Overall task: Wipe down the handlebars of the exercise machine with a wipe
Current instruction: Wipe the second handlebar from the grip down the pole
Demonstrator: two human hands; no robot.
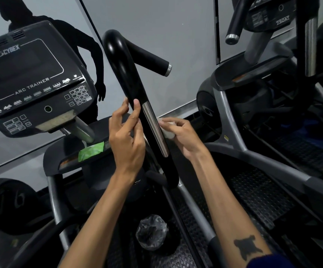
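A black handlebar (129, 78) with a silver sensor strip (155, 130) rises through the middle of the head view. My left hand (126, 136) is on its left side, fingertips touching the black bar just above the strip, fingers fairly straight. My right hand (182, 135) is on the right side of the bar and grips a crumpled white wipe (168, 133), pressing it against the silver strip. A side grip (152, 60) with a metal end cap branches off to the right near the top.
The machine's console (30, 82) stands at left. A green wipe packet (91, 150) lies on the ledge below it. A clear plastic bag (152, 232) sits low between the pedals. A second machine (263, 74) crowds the right side. A mirror wall stands behind.
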